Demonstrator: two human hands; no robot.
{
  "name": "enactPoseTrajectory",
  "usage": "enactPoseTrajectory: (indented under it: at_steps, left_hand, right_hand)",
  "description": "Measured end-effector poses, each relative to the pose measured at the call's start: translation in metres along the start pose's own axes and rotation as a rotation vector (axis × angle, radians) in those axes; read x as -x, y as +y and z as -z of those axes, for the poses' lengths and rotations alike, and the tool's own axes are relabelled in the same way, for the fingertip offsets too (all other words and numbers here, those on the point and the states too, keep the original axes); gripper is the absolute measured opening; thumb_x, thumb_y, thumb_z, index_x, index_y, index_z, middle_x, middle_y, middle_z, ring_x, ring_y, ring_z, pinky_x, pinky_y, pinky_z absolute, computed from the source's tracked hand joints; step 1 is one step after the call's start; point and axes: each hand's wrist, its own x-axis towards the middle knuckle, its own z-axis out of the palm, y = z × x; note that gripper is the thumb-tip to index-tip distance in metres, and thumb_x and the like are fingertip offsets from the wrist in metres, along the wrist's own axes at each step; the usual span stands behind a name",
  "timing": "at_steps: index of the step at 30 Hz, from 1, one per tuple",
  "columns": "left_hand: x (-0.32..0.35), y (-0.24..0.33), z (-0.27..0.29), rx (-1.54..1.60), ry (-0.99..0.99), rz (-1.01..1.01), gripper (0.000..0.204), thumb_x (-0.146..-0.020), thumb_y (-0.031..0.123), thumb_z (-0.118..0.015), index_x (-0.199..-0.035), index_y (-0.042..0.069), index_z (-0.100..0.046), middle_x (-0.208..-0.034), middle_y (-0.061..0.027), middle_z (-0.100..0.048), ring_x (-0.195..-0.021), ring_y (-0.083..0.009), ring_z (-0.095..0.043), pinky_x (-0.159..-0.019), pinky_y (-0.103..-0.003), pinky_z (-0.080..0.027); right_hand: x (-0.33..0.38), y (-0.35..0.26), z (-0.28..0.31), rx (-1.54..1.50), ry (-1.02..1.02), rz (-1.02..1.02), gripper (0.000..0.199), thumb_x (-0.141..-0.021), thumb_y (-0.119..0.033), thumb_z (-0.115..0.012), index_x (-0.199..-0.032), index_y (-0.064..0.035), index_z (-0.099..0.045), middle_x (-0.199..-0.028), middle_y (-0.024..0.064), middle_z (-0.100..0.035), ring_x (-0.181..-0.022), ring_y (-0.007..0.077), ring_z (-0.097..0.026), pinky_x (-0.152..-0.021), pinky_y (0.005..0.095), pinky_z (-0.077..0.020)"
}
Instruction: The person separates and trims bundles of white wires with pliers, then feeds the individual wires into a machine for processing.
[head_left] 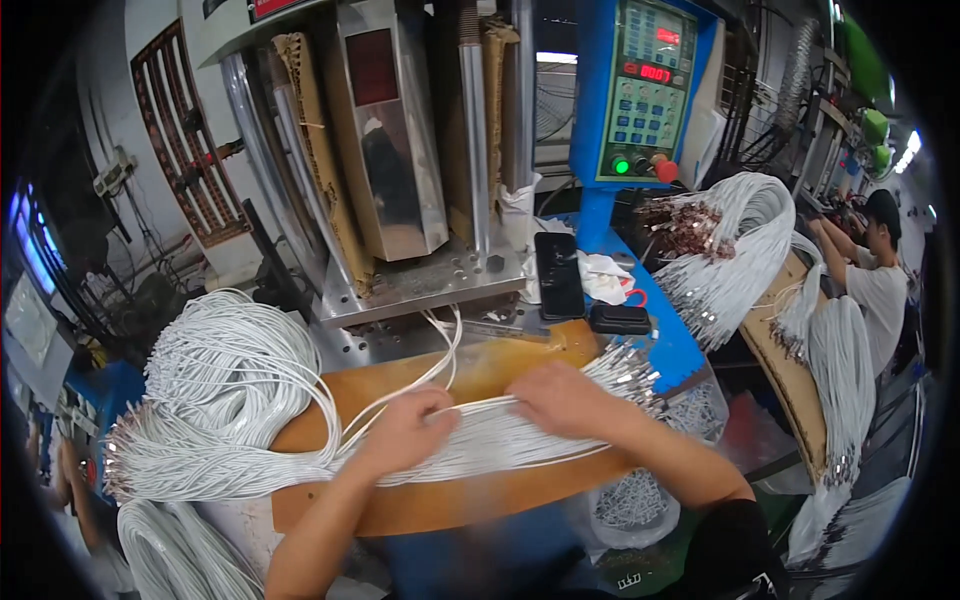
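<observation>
A thick bundle of white cables [500, 440] lies across a brown cardboard-covered work surface [480, 500] in front of me. My left hand [405, 432] presses on the bundle near its middle, fingers curled around some strands. My right hand [560, 398] rests on the same bundle further right, close to the metal connector ends [630, 372]. The cables loop off to the left into a large white coil [225, 390]. Both hands are blurred by motion.
A tall metal press machine [400, 150] stands behind the surface, with a blue control panel [645, 90] at its right. A black phone [558, 275] lies on the machine base. More cable bundles [735, 250] hang at right, near another person [880, 280].
</observation>
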Motion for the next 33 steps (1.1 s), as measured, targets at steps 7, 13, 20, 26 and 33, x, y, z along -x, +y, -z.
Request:
enactPoseTrajectory:
  at_steps: [7,13,20,26,33]
  left_hand:
    - [0.053,0.023,0.052,0.816,-0.660,0.529,0.011,-0.091,0.009,-0.062,-0.089,-0.002,-0.064,-0.088,-0.0110,-0.067,-0.087,-0.0197,-0.067,-0.078,-0.030,-0.055]
    - [0.020,0.061,-0.058,0.899,-0.693,0.476,0.027,-0.100,0.020,-0.052,-0.119,0.001,-0.055,-0.092,-0.0081,-0.064,-0.084,-0.0160,-0.065,-0.076,-0.029,-0.055]
    - [0.014,0.054,-0.041,0.941,-0.764,0.534,0.027,-0.102,0.029,-0.051,-0.111,0.004,-0.058,-0.079,-0.0037,-0.058,-0.069,-0.0122,-0.058,-0.064,-0.029,-0.051]
    - [-0.044,0.019,-0.050,0.886,-0.516,0.475,0.027,-0.103,0.023,-0.046,-0.121,0.005,-0.056,-0.082,-0.0024,-0.061,-0.071,-0.0104,-0.059,-0.051,-0.027,-0.043]
    - [-0.050,0.016,-0.042,0.852,-0.273,0.417,0.027,-0.103,0.022,-0.047,-0.110,-0.001,-0.060,-0.076,-0.0042,-0.061,-0.063,-0.0112,-0.059,-0.050,-0.024,-0.042]
  right_hand:
    - [0.005,0.009,-0.011,0.111,-0.070,-0.222,0.018,-0.091,-0.019,-0.053,-0.095,-0.0043,-0.063,-0.094,0.0178,-0.066,-0.089,0.0361,-0.063,-0.078,0.0469,-0.0494]
    - [0.010,-0.016,0.001,0.009,-0.083,0.017,0.028,-0.083,-0.009,-0.059,-0.110,-0.0032,-0.064,-0.100,0.0152,-0.066,-0.096,0.0350,-0.064,-0.085,0.0449,-0.0499]
    - [0.036,0.014,0.069,-0.379,-0.265,-0.357,0.052,-0.080,-0.005,-0.060,-0.131,-0.0016,-0.055,-0.117,0.0172,-0.066,-0.110,0.0313,-0.063,-0.093,0.0385,-0.0493]
    - [-0.038,0.004,0.029,-0.404,-0.202,-0.136,0.051,-0.076,-0.006,-0.061,-0.126,0.0033,-0.056,-0.106,0.0194,-0.068,-0.108,0.0332,-0.062,-0.092,0.0432,-0.0477]
    - [-0.050,0.063,-0.029,0.507,0.028,-0.116,0.036,-0.074,-0.006,-0.061,-0.109,0.0012,-0.063,-0.083,0.0126,-0.066,-0.075,0.0266,-0.061,-0.064,0.0346,-0.0445]
